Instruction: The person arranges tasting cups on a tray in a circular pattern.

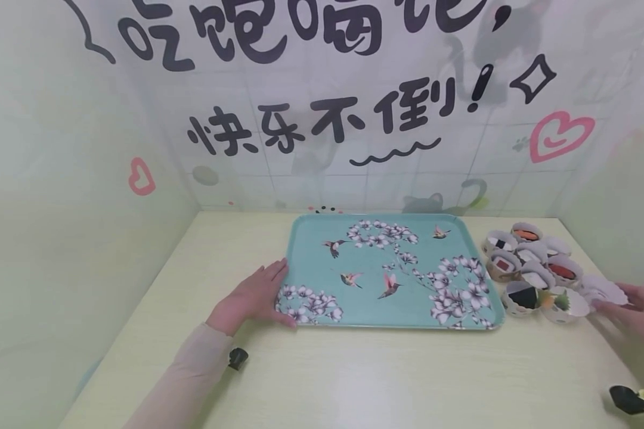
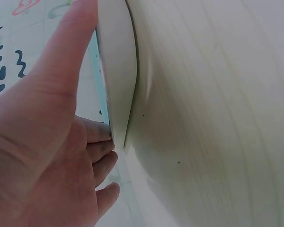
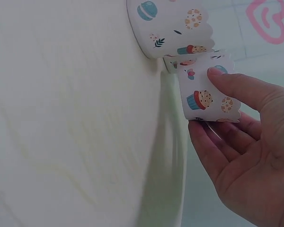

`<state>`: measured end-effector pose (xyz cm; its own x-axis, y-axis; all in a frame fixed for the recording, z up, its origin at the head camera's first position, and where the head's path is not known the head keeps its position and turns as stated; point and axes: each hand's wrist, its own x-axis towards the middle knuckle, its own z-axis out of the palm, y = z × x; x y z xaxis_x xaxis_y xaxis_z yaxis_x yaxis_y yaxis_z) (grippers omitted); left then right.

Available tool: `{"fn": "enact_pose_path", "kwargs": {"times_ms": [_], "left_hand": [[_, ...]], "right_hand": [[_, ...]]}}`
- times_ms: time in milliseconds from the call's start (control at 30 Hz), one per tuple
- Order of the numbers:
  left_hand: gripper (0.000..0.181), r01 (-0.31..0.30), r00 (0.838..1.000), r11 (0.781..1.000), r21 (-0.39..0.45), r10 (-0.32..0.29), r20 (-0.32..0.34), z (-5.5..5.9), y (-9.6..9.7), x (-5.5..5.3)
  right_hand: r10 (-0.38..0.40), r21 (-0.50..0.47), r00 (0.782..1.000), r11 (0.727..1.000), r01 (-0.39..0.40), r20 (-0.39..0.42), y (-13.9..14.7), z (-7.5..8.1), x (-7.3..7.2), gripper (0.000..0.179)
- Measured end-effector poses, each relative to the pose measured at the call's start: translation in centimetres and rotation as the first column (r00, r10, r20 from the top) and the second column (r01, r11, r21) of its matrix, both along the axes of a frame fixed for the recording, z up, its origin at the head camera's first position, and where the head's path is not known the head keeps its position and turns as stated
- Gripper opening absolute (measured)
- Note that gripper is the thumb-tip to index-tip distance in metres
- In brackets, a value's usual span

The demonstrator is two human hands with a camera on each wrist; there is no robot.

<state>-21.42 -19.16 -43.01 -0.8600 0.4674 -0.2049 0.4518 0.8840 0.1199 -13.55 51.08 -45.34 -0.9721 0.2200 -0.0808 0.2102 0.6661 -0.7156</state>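
My left hand (image 1: 252, 298) rests at the near left corner of a light-blue tray (image 1: 322, 268) printed with flowers and hummingbirds. Its fingers lie along the tray's left side and its thumb along the front edge; the left wrist view shows straight fingers (image 2: 102, 165) against the rim. On the far right, my right hand (image 1: 641, 313) pinches a white paper baking cup (image 3: 206, 94) with cupcake prints, thumb on one side and fingertips on the other. That cup overlaps a neighbouring cup (image 3: 170, 28); its inside is partly hidden.
Several paper cups stand clustered right of the tray, holding sushi-like pieces, among them an orange-topped one (image 1: 526, 233) and a black-wrapped one (image 1: 522, 296). A lettered white backdrop (image 1: 322, 185) stands behind the pale wooden table (image 1: 365, 381). Dark wrist-camera parts (image 1: 633, 399) show near the right arm.
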Motion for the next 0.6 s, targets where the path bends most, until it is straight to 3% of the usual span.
{"fn": "enact_pose_path", "kwargs": {"times_ms": [67, 167, 200, 333, 500, 567, 600], "left_hand": [[0.136, 0.000, 1.000, 1.000, 0.004, 0.000, -0.001, 0.0, 0.0, 0.0], [0.136, -0.001, 1.000, 1.000, 0.004, 0.001, -0.001, 0.0, 0.0, 0.0], [0.136, -0.003, 1.000, 1.000, 0.004, 0.003, -0.001, 0.0, 0.0, 0.1], [0.136, -0.006, 1.000, 1.000, 0.008, 0.006, 0.005, -0.1, 0.0, 0.1], [0.136, -0.004, 1.000, 1.000, 0.008, 0.004, 0.006, -0.1, 0.0, 0.1], [0.136, -0.001, 1.000, 1.000, 0.007, 0.001, 0.005, -0.1, 0.0, 0.0], [0.136, 0.000, 1.000, 1.000, 0.007, 0.000, 0.003, -0.2, 0.0, 0.0]], "right_hand": [[0.014, -0.002, 0.999, 1.000, -0.014, -0.049, 0.0, 0.4, 0.0, 0.033], [0.049, 0.013, 0.992, 0.999, -0.048, -0.119, -0.1, 0.9, -0.2, 0.013], [0.055, 0.040, 0.990, 0.998, -0.051, -0.128, -0.3, 1.2, -0.3, 0.017], [0.030, 0.092, 0.992, 0.996, -0.019, -0.120, -0.8, 1.8, -0.4, 0.062], [0.005, 0.018, 0.989, 1.000, -0.003, -0.145, -0.2, 1.4, -0.8, 0.050], [-0.007, -0.011, 0.988, 1.000, 0.005, -0.154, 1.3, 0.0, -1.4, 0.030], [-0.015, -0.019, 0.988, 1.000, 0.012, -0.155, 2.2, -0.8, -1.7, 0.029]]}}
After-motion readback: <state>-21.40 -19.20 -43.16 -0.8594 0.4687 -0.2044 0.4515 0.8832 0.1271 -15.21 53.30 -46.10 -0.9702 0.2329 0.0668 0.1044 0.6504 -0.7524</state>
